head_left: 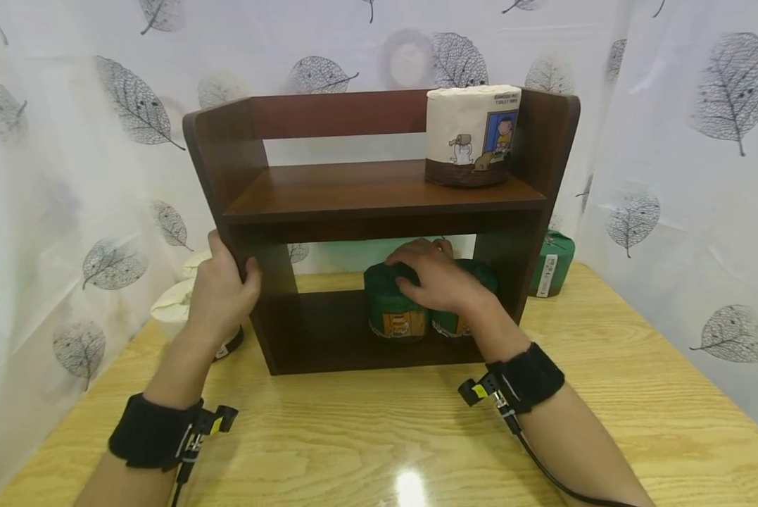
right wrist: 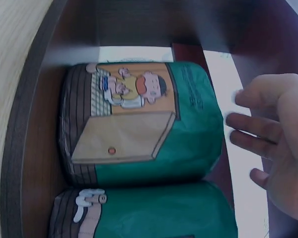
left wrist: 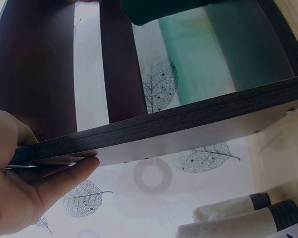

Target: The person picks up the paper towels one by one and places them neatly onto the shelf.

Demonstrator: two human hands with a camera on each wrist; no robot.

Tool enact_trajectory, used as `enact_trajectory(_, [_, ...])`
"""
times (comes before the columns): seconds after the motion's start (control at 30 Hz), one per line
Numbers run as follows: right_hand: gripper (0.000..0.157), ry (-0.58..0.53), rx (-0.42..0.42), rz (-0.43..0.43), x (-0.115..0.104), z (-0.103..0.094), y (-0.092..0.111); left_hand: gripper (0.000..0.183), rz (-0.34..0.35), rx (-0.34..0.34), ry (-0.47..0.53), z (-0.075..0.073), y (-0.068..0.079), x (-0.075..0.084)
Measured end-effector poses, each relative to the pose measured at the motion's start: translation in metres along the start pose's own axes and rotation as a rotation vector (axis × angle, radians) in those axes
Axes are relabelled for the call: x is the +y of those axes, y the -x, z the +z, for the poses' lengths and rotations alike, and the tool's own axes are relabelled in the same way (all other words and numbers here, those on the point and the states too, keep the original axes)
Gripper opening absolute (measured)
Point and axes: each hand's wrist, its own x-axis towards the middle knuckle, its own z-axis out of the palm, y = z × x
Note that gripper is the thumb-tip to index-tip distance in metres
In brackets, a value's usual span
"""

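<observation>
My left hand [head_left: 223, 292] grips the front edge of the left side panel of a dark brown two-tier shelf [head_left: 353, 189], thumb on the inner side and fingers outside. Two green-wrapped toilet rolls stand side by side on the lower tier: a left one [head_left: 396, 304] and a right one [head_left: 450, 325]. Over their tops hovers my right hand [head_left: 436, 274], fingers loosely bent. In the right wrist view a gap shows between those fingers [right wrist: 253, 141] and the roll with the cartoon door [right wrist: 188, 144]. A cream-wrapped toilet roll [head_left: 470, 134] stands on the upper tier at the right.
Cream-wrapped rolls [head_left: 172, 308] stand on the wooden table [head_left: 353, 429] left of the shelf, partly behind my left arm. Behind the shelf's right side stands another green package [head_left: 554, 264]. A leaf-patterned curtain [head_left: 670, 176] surrounds the table at the back and sides.
</observation>
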Motion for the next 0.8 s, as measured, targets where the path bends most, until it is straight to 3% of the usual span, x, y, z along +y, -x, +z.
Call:
enact_trajectory(0.1, [0.055, 0.067, 0.01, 0.006, -0.008, 0.005, -0.002, 0.046, 0.001, 0.001, 0.003, 0.0, 0.001, -0.001])
enact_trajectory(0.27, [0.069, 0.106, -0.156, 0.063, -0.02, 0.014, -0.005, 0.046, -0.009, 0.006, 0.004, -0.001, 0.003, -0.003])
enact_trajectory(0.5, [0.061, 0.106, -0.303, 0.147, -0.023, 0.015, -0.005, 0.048, -0.013, 0.003, -0.008, 0.0, 0.001, -0.004])
enact_trajectory(0.8, [0.057, 0.093, -0.333, 0.159, -0.019, 0.003, -0.004, 0.049, 0.02, 0.019, -0.005, 0.001, -0.003, -0.004])
